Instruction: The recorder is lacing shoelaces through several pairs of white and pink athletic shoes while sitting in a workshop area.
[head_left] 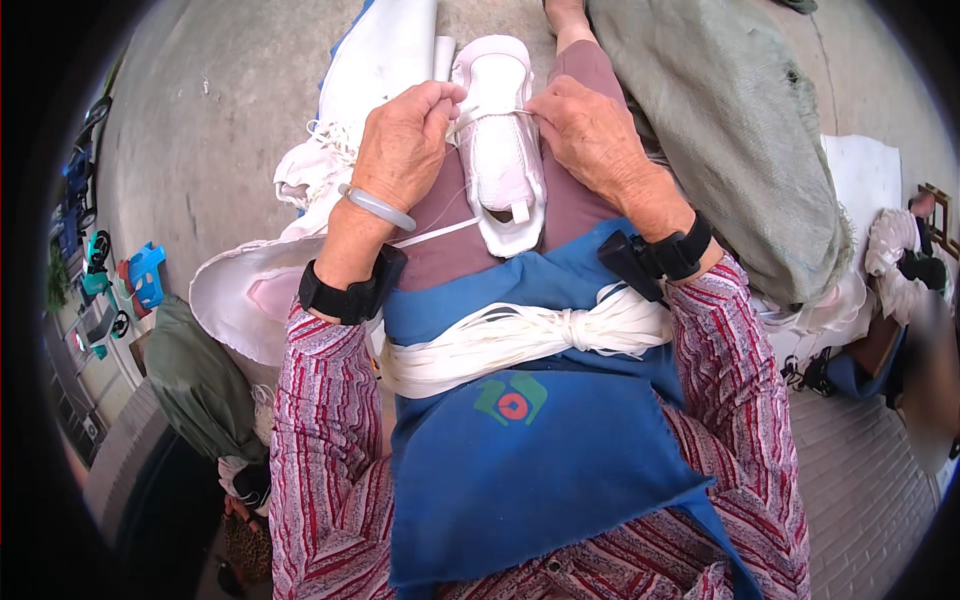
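A white and pale pink shoe [497,170] lies lengthwise on my lap, between my thighs. Across its upper part runs a flat white lace [492,115], with one loose end trailing left over my thigh. My left hand [408,135] is closed in a pinch at the lace's left side, beside the shoe. On the opposite edge, my right hand [588,130] pinches the lace with curled fingers. Below the shoe, a knotted bundle of white laces [500,345] rests across my blue apron [540,490].
White shoe pieces with laces [320,165] lie left of my knee, by a white sheet [385,70]. A pale rounded container [235,290] stands at my left. To the right is a large grey-green sack [735,150]. Another person sits at the far right, beside more white pieces [890,240].
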